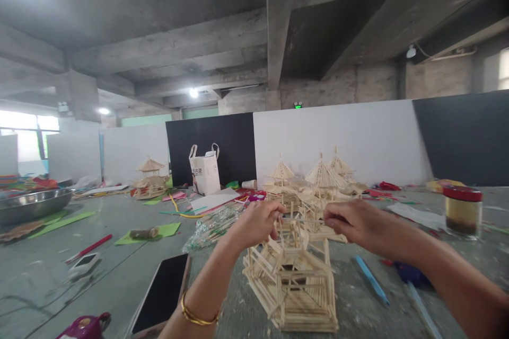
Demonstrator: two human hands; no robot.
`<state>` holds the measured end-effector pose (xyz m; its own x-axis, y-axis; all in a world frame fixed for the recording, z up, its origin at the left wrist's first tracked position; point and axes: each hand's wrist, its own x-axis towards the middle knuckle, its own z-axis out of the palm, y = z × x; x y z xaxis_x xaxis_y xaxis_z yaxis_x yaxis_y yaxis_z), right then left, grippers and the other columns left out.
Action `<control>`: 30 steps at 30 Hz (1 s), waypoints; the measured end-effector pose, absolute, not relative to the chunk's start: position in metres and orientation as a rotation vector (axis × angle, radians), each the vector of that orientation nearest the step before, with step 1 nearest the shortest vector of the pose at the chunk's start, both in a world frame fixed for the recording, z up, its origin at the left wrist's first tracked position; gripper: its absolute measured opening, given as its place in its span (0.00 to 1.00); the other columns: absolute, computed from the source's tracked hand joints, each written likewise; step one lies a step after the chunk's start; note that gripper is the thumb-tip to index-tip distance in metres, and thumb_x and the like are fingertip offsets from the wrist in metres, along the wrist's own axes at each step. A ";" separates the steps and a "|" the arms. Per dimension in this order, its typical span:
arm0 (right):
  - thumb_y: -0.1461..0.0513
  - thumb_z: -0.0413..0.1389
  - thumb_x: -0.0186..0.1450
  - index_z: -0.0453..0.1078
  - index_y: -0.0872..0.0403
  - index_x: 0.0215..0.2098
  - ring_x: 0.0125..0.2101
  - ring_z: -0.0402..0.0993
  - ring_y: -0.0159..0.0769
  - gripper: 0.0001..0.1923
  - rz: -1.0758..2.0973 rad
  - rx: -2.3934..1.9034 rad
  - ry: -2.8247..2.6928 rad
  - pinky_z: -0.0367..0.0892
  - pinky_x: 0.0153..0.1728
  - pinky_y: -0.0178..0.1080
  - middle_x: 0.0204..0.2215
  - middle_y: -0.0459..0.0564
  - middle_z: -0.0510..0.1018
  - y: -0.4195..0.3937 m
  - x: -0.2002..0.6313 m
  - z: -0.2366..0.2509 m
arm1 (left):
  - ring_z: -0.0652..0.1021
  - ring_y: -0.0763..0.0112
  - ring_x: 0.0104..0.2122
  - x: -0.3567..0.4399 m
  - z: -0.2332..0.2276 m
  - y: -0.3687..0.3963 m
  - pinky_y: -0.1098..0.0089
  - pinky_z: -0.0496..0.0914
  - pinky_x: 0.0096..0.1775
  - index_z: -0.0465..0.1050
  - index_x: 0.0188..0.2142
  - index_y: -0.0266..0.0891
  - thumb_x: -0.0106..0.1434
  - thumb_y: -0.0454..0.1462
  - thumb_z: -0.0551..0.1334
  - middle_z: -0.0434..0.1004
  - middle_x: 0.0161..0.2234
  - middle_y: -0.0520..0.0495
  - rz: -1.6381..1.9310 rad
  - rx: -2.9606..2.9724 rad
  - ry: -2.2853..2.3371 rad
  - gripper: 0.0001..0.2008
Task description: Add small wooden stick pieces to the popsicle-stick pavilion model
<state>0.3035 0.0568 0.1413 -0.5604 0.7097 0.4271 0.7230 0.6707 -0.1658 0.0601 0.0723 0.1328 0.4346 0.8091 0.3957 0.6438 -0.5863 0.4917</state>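
Note:
A small pavilion model of thin wooden sticks (304,296) stands in front of me, with a low fence-like base and upright posts. At its upper left, my left hand (256,225) is closed in a pinch close to the post tops. My right hand (353,222) is also closed, at the upper right of the model. A thin wooden stick (304,220) runs level between the fingertips of both hands, across the top of the posts. The fingertips partly hide its ends.
Behind stand several finished stick pavilions (321,172) with pointed roofs. A phone (163,292) lies left, a blue pen (371,279) right. Farther out are a red-lidded jar (462,214), a bag of sticks (217,225), a white paper bag (204,174) and a metal bowl (35,205).

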 end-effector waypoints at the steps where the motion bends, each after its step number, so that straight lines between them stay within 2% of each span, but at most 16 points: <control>1: 0.62 0.44 0.65 0.60 0.53 0.22 0.22 0.63 0.32 0.13 -0.039 -1.110 -2.421 0.52 0.24 0.35 0.19 0.44 0.68 0.057 0.304 0.141 | 0.75 0.75 0.18 0.060 0.133 0.072 0.77 0.65 0.18 0.70 0.43 0.39 0.62 0.38 0.48 0.77 0.26 0.49 0.885 2.419 1.257 0.16; 7: 0.63 0.44 0.65 0.59 0.53 0.22 0.22 0.62 0.31 0.14 -0.047 -1.087 -2.415 0.51 0.23 0.35 0.19 0.43 0.67 0.057 0.304 0.141 | 0.74 0.75 0.17 0.060 0.133 0.071 0.77 0.65 0.18 0.69 0.44 0.38 0.63 0.38 0.48 0.76 0.24 0.50 0.873 2.405 1.250 0.16; 14: 0.64 0.45 0.65 0.60 0.53 0.22 0.21 0.62 0.31 0.13 -0.056 -1.065 -2.412 0.51 0.23 0.35 0.18 0.43 0.67 0.062 0.304 0.138 | 0.76 0.75 0.20 0.064 0.136 0.068 0.78 0.66 0.18 0.68 0.43 0.38 0.63 0.38 0.48 0.76 0.34 0.48 0.867 2.391 1.223 0.14; 19: 0.63 0.45 0.65 0.59 0.53 0.21 0.22 0.62 0.30 0.14 -0.070 -1.048 -2.413 0.50 0.23 0.35 0.18 0.42 0.67 0.063 0.304 0.137 | 0.77 0.73 0.21 0.066 0.137 0.067 0.78 0.67 0.18 0.68 0.44 0.39 0.61 0.40 0.52 0.75 0.29 0.49 0.852 2.367 1.217 0.14; 23: 0.63 0.47 0.65 0.61 0.54 0.22 0.21 0.61 0.30 0.13 -0.077 -1.041 -2.417 0.50 0.23 0.35 0.18 0.42 0.67 0.065 0.305 0.136 | 0.77 0.72 0.21 0.067 0.136 0.068 0.78 0.66 0.18 0.68 0.44 0.39 0.61 0.39 0.52 0.76 0.32 0.48 0.874 2.385 1.197 0.14; 27: 0.64 0.47 0.64 0.64 0.54 0.24 0.22 0.63 0.30 0.11 -0.080 -1.030 -2.417 0.51 0.24 0.35 0.19 0.43 0.69 0.067 0.305 0.136 | 0.76 0.73 0.20 0.068 0.137 0.066 0.77 0.66 0.20 0.70 0.41 0.38 0.60 0.39 0.53 0.75 0.23 0.51 0.868 2.449 1.248 0.12; 30: 0.64 0.48 0.64 0.65 0.54 0.25 0.23 0.63 0.30 0.11 -0.082 -1.021 -2.418 0.51 0.24 0.34 0.20 0.43 0.70 0.067 0.305 0.136 | 0.76 0.74 0.20 0.070 0.138 0.065 0.78 0.65 0.21 0.72 0.37 0.38 0.60 0.38 0.54 0.74 0.21 0.53 0.866 2.495 1.260 0.10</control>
